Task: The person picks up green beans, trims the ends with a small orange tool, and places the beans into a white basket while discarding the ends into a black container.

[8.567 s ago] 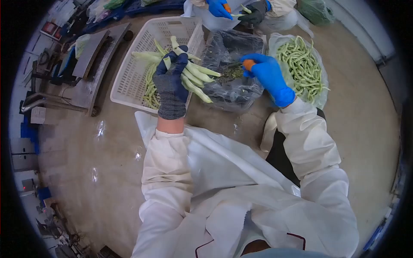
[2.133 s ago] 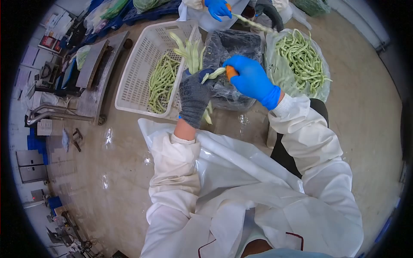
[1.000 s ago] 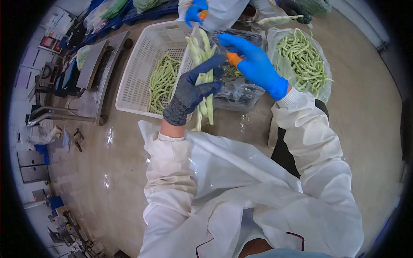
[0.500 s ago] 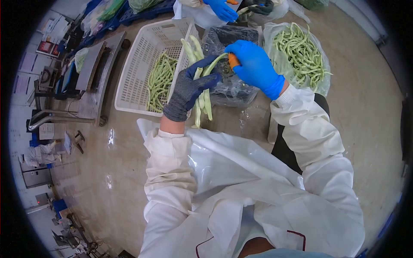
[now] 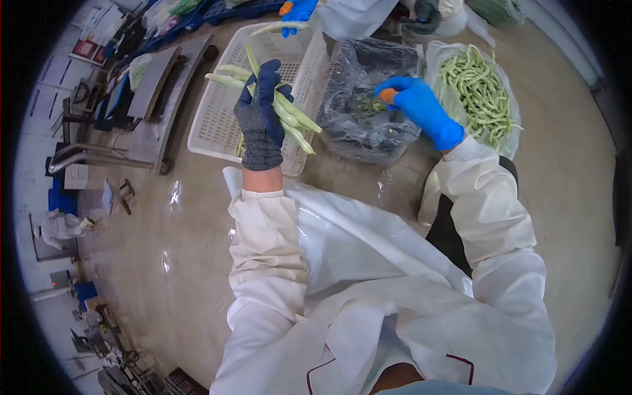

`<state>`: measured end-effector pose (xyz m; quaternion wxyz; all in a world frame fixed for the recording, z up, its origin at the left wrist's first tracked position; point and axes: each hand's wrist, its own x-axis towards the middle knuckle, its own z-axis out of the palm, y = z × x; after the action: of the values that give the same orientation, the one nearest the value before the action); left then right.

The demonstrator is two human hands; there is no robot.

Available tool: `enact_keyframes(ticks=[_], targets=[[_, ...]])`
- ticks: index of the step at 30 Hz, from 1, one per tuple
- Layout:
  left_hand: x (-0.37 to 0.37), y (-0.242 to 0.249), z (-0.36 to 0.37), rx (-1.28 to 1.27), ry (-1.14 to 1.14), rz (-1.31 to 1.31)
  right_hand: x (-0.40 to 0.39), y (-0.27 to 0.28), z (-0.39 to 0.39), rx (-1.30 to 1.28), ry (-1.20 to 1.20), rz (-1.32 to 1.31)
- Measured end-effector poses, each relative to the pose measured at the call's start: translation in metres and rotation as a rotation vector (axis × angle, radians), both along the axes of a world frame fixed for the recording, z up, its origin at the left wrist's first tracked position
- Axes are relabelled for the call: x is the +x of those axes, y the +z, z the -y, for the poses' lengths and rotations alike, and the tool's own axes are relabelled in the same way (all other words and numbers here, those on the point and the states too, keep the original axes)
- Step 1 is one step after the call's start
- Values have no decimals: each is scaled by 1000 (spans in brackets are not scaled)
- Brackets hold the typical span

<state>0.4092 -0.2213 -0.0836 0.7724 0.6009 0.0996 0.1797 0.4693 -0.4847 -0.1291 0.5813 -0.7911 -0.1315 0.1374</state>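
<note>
Head view: white perforated crate (image 5: 209, 130) in front of you on the left, black bin (image 5: 365, 146) lined with clear plastic in the middle, plastic bag (image 5: 437, 84) heaped with loose beans (image 5: 479, 95) on the right. Green trimmings (image 5: 374, 103) lie in the bin. Metal cart (image 5: 150, 135) stands on the floor (image 5: 184, 283) left of the crate. White apron (image 5: 342, 220) covers your lap. Across from you, a co-worker's blue-gloved hand (image 5: 299, 16) reaches over the crate's far end, with one long bean (image 5: 280, 27) right beside it; the co-worker's dark-gloved hand (image 5: 424, 14) is up past the bin, its grip unclear. Your own glove and beans block most of the crate's inside; only a sliver of its contents shows.

Grip: your left hand (image 5: 262, 112), grey-and-navy glove, is closed around a bundle of green beans (image 5: 294, 120), ends poking out both sides, held above the crate's near right part. Your right hand (image 5: 424, 112), blue glove, is curled on a small orange object (image 5: 388, 96) above the bin's right side, well apart from the bundle.
</note>
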Motion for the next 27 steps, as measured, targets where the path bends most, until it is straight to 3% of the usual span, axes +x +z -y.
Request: enact_keyframes(ticks=[4,7,10,16,19,25,27], targets=[[-3,-4,7,-31,75,25,12,-15,-1,-308,-74,912],[3,-20,22,-85,84,9,-23,10,-28,-38,141,527],[4,-19,40,-156,83,-81,-54,26,-51,-19,274,455],[13,-33,36,-236,71,-153,-50,6,-59,-336,308,1019],[12,-34,38,-228,50,-194,-57,8,-57,-521,328,1086],[13,-30,37,-228,-28,-239,-58,16,-51,-70,73,906],[13,-28,37,-231,-6,-222,-56,22,-45,-12,126,681]])
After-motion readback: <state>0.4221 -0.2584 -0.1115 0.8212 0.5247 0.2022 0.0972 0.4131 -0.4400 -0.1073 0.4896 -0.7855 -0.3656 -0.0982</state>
